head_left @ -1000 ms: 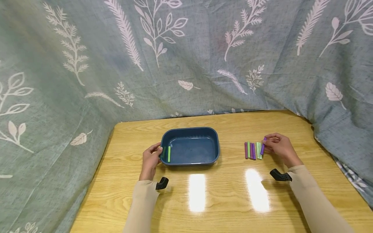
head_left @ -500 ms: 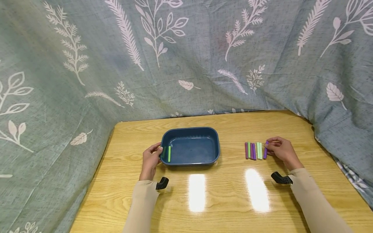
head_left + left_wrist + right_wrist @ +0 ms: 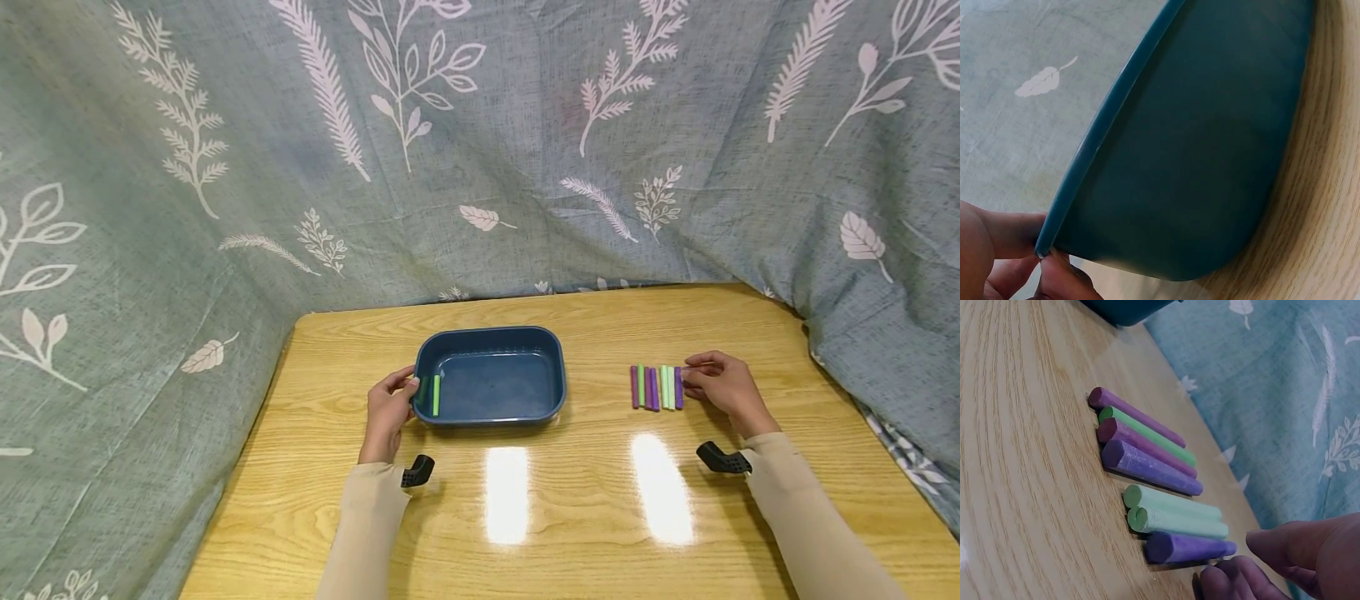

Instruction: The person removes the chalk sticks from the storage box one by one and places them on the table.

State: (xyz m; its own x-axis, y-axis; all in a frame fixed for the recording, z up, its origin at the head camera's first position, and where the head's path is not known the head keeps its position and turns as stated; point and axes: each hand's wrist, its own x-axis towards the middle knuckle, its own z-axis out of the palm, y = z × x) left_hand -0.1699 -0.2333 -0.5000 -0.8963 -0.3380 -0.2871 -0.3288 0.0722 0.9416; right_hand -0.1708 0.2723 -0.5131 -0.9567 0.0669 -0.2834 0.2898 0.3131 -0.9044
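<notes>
My left hand (image 3: 387, 417) pinches the left rim of a dark blue plastic tub (image 3: 498, 421), thumb and fingers on either side of the rim (image 3: 1110, 115) in the left wrist view. A bright green chalk stick (image 3: 436, 396) lies in the tub at its left end. My right hand (image 3: 723, 387) is at the right end of a row of chalk sticks. Nearest to it, a purple chalk stick (image 3: 1191, 547) lies on the table beside two pale green sticks (image 3: 1175, 512). The thumb (image 3: 1279, 544) is just off its far end; the other fingers are partly hidden.
Further along the row lie a violet stick (image 3: 1150, 469), a green one (image 3: 1150, 434) and two plum ones, with a small gap before the pale green pair. The wooden table (image 3: 585, 492) meets a leaf-patterned curtain (image 3: 480, 167) at the back and sides.
The purple chalk stick in my right hand went right and down to the table, then slid left against the pale green sticks. The right fingers have loosened from it. My left hand has stayed put.
</notes>
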